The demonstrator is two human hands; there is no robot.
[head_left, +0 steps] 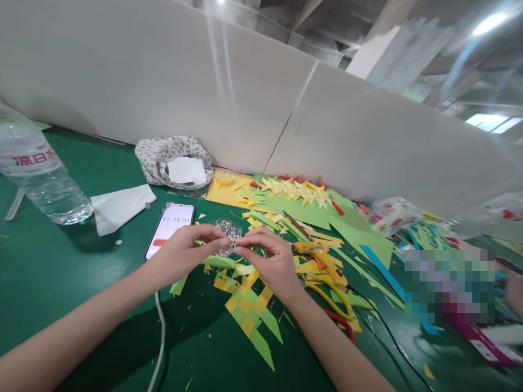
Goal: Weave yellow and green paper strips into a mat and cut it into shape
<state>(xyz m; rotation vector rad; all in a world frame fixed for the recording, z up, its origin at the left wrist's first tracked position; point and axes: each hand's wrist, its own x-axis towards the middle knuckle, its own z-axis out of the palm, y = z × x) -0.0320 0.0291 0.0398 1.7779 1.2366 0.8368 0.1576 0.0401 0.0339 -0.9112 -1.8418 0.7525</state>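
Observation:
My left hand [190, 247] and my right hand [272, 258] meet fingertip to fingertip over the table, both pinched. Whatever small thing sits between the fingertips is too tiny to make out. Just behind the fingers lies a clear round container of small black-and-white pieces [224, 224], perhaps googly eyes, partly hidden by them. Below my right hand a woven paper piece [247, 307] in yellow and green checks, with pointed strips, rests on the green table. A yellow glue gun [322, 256] and yellow-handled scissors [333, 294] lie to the right of that hand.
A phone [174, 223] showing a timer lies left, with a white cable [159, 337]. Further left stands a water bottle [44, 169]. Finished-looking woven paper [298, 190], paper scraps and a patterned cloth pouch [153, 158] line the partition. Another person's hand [515, 294] shows far right.

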